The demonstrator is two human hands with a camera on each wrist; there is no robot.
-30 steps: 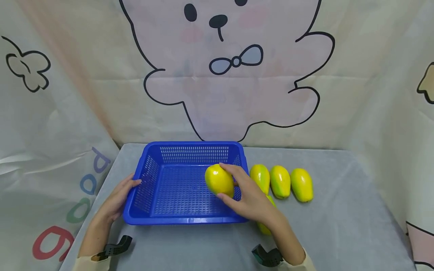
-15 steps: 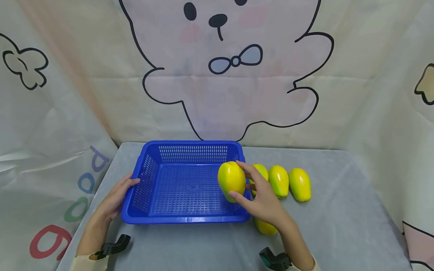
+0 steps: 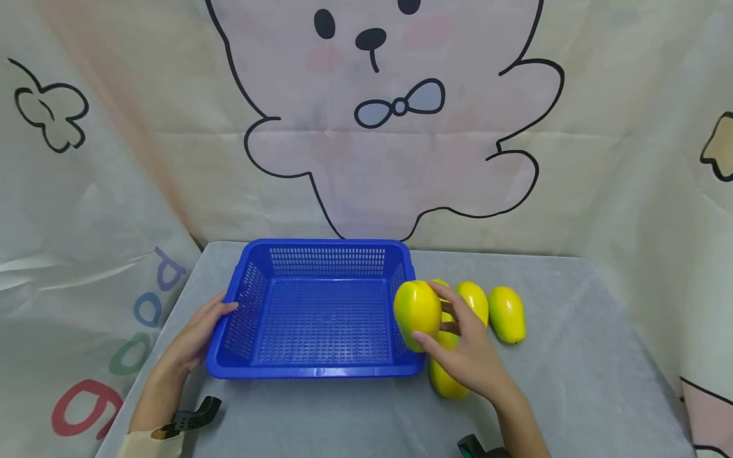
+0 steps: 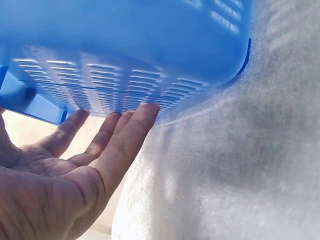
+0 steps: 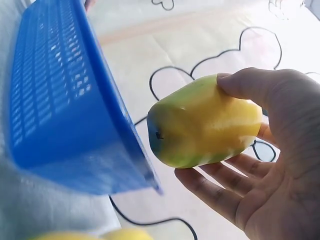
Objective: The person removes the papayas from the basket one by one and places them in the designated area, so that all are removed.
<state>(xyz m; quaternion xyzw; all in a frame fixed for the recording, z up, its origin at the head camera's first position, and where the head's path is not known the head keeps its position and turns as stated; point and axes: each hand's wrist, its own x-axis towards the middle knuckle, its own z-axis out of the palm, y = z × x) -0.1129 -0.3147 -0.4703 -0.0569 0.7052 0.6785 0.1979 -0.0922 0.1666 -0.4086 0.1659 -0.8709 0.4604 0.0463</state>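
My left hand (image 3: 193, 336) holds the left side of a blue plastic basket (image 3: 315, 372). Its thumb lies over the rim, and in the left wrist view the fingertips (image 4: 149, 111) touch the slotted outer wall. A glossy yellow-green papaya (image 3: 413, 313) is in my right hand (image 3: 471, 356), gripped between thumb and fingers at the basket's right rim. In the right wrist view the papaya (image 5: 205, 125) is apart from the basket wall (image 5: 75, 135), its blunt end with a dark stem spot turned that way. Inside, the basket's floor is bare.
Several similar papayas lie right of the basket, among them a far-right papaya (image 3: 507, 314) and a near papaya (image 3: 448, 378); my right hand partly hides some. Grey cloth (image 3: 584, 356) covers the table. A printed curtain (image 3: 401, 178) hangs behind and at both sides.
My right hand has carried the papaya rightward, from over the basket's inside to its right rim. The left hand and the basket have stayed in place.
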